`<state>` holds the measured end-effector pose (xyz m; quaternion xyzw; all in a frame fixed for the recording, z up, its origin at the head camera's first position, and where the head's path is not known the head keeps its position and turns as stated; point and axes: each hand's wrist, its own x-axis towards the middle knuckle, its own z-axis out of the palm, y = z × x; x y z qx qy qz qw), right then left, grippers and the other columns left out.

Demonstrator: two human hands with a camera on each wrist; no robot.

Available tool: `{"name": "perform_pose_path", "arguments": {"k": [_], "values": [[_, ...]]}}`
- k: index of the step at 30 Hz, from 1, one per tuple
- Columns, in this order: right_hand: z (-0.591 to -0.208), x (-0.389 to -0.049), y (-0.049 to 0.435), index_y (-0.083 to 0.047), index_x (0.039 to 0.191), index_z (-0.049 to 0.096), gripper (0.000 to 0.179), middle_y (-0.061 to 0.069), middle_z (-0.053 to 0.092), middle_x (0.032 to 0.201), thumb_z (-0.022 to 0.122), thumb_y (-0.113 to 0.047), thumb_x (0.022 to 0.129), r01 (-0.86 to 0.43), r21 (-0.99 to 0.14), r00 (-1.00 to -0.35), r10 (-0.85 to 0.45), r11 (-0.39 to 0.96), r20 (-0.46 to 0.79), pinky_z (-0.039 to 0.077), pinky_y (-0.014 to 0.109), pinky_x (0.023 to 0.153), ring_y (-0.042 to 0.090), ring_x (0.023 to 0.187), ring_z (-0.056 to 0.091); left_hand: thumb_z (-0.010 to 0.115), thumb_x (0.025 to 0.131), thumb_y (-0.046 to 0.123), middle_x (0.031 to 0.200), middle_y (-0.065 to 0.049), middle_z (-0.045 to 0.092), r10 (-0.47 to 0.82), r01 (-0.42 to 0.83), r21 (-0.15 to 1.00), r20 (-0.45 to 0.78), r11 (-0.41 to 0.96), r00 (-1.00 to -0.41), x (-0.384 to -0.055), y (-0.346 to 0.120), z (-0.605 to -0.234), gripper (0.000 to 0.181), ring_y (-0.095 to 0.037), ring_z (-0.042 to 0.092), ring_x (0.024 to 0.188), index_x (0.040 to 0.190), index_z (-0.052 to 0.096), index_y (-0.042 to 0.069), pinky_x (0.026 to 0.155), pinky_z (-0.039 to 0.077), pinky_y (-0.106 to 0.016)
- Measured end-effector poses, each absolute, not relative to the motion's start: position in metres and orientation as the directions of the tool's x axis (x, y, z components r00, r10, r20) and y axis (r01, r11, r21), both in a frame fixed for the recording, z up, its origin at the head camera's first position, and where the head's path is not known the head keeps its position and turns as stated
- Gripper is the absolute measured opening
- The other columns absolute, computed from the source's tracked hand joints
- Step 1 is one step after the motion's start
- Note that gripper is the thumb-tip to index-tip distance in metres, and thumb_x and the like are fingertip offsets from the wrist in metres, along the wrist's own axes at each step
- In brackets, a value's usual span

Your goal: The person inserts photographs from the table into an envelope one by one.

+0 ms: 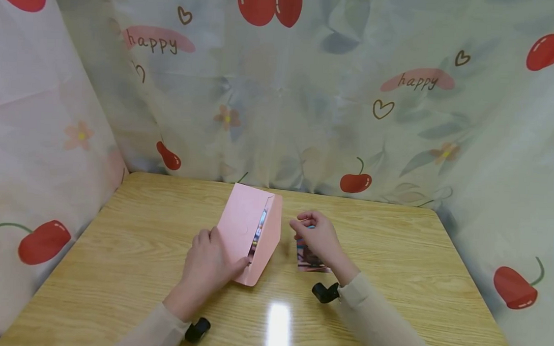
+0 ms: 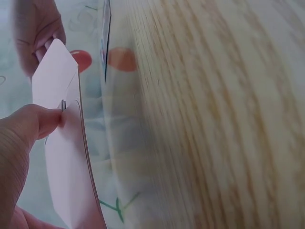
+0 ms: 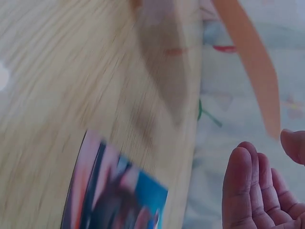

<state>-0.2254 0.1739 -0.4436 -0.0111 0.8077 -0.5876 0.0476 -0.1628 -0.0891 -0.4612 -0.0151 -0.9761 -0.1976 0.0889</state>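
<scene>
The left grip (image 1: 205, 264) pinches the pink envelope (image 1: 240, 212), below frame centre, long axis running up-frame, mouth facing right; the right grip (image 1: 319, 238), relaxed and empty, is nearer the picture card (image 1: 307, 262).

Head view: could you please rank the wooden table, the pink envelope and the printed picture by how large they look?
1. Wooden table
2. Pink envelope
3. Printed picture, partly hidden by the right hand; what shows is clearly smallest
</scene>
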Motion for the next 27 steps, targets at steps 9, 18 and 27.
{"name": "perform_pose_path", "arguments": {"k": [9,18,27], "values": [[-0.451,-0.225,0.208,-0.003,0.123,0.052,0.057,0.015,0.059,0.103,0.072,-0.041,0.085,0.089,-0.908,-0.995,0.005,0.408,-0.096,0.055,0.043,0.073,0.034,0.084,0.068,0.07,0.066,0.072,0.107,-0.023,0.048,-0.006,0.057,0.383,0.16,0.922,-0.987,-0.163,-0.09,-0.46,0.104,-0.036,0.047,0.095,0.122,0.046,-0.012,0.076,0.047,-0.048],[-0.456,-0.225,0.228,-0.007,0.121,0.054,0.058,0.011,0.061,0.109,0.07,-0.048,0.085,0.137,-0.784,-0.99,0.108,0.606,-0.089,0.051,0.039,0.075,0.028,0.091,0.061,0.069,0.066,0.073,0.11,-0.024,0.048,-0.014,0.045,0.386,0.149,0.921,-0.989,-0.163,-0.09,-0.457,0.103,-0.035,0.047,0.097,0.121,0.046,-0.012,0.076,0.048,-0.048],[-0.46,-0.227,0.233,-0.001,0.131,0.044,0.071,0.018,0.054,0.122,0.071,-0.047,0.084,0.205,-0.726,-0.978,0.155,0.657,-0.137,0.047,0.047,0.088,0.032,0.105,0.054,0.068,0.067,0.073,0.111,-0.024,0.048,-0.011,0.041,0.384,0.133,0.922,-0.991,-0.162,-0.091,-0.456,0.105,-0.035,0.047,0.096,0.122,0.046,-0.012,0.076,0.048,-0.047]]}}
